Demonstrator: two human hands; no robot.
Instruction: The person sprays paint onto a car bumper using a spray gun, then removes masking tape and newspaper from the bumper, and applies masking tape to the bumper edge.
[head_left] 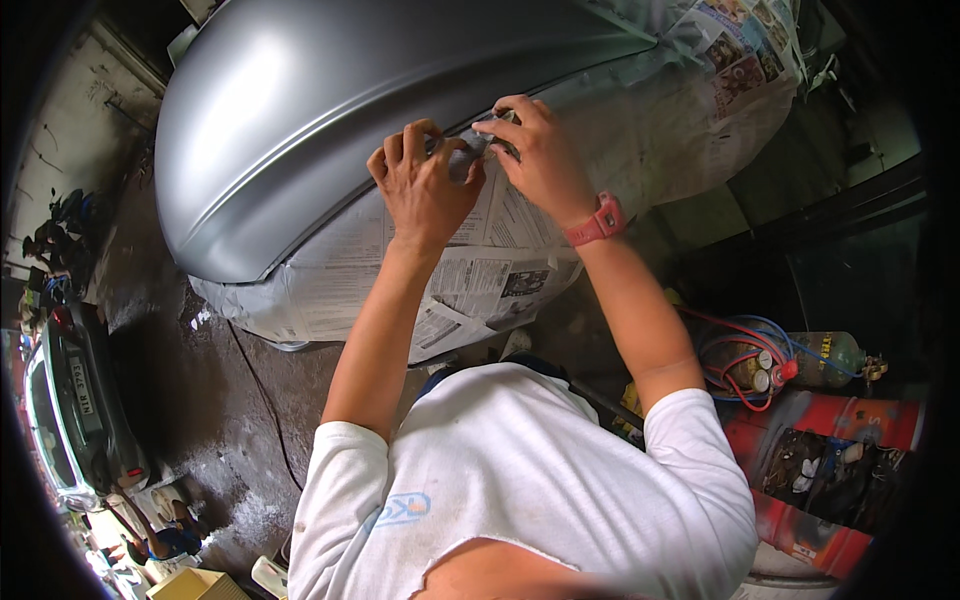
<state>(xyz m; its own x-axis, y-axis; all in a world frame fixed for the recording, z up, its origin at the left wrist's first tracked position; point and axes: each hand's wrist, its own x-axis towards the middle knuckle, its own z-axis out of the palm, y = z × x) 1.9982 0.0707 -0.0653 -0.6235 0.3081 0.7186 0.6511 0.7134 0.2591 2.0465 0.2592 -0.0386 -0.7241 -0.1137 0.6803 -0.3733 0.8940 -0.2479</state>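
A curved silver-grey painted body panel (310,90) fills the upper middle of the head view. Newspaper (480,270) covers the area along its lower edge. Both my hands are at that edge, on a crumpled strip of grey-brown masking material (460,150). My left hand (425,180) has curled fingers, with thumb and forefinger at the strip. My right hand (530,150), with a red watch on the wrist, is closed in a pinch on the strip just to the right.
A parked car (75,400) is at the lower left, near dark clutter (70,230). A gas cylinder (830,355) with red and blue hoses and red drums (800,530) stand on the right. A dark cable (255,380) crosses the wet-looking floor.
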